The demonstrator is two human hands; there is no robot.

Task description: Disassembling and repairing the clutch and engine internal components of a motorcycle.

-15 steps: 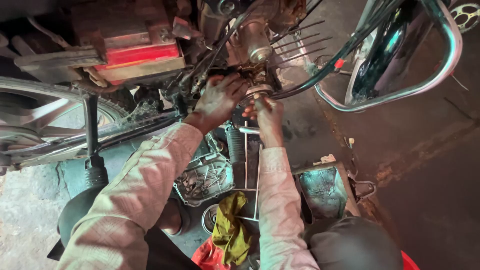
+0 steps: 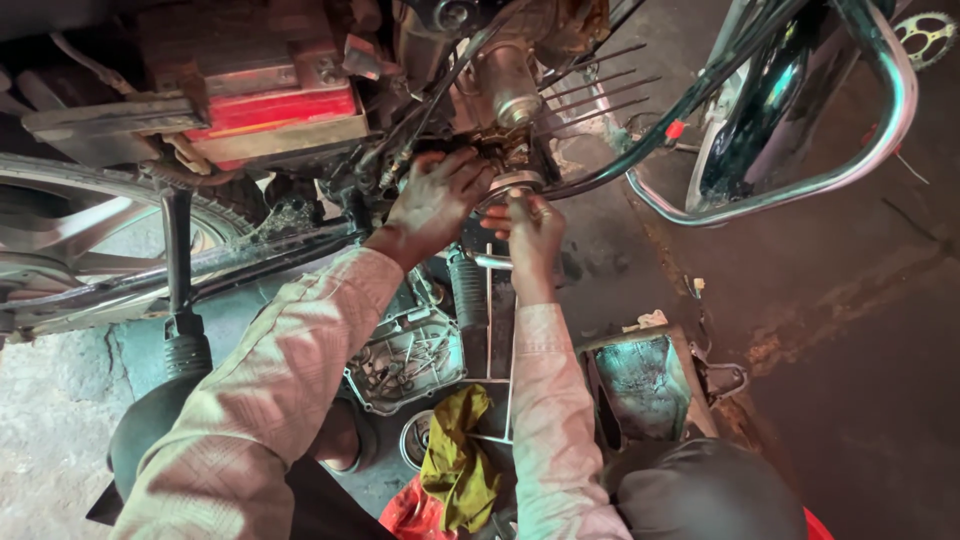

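- Dark, stained concrete floor (image 2: 840, 330) forms the background; it turns pale and rough at lower left.
- Motorcycle frame (image 2: 250, 262) crosses the upper view, with a spoked wheel (image 2: 90, 235) at left and a chrome crash guard (image 2: 870, 140) at right.
- Red-and-grey battery (image 2: 270, 110) sits in its bracket at upper left, above the frame.
- Finned engine part (image 2: 590, 85) lies just right of a pale metal cylinder (image 2: 508, 85), top centre.
- Open engine cover (image 2: 410, 350) rests on the floor between the forearms, loose small parts inside it.
- Yellow rag (image 2: 455, 460) lies below that cover, beside a red cloth (image 2: 410, 515).
- Left hand (image 2: 435, 200): fingers curled and pressed against the engine fitting; whether they clasp a part cannot be told.
- Right hand (image 2: 530, 225): fingers grasping the round metal fitting (image 2: 515, 182), which sits directly beneath the cylinder, between both hands.
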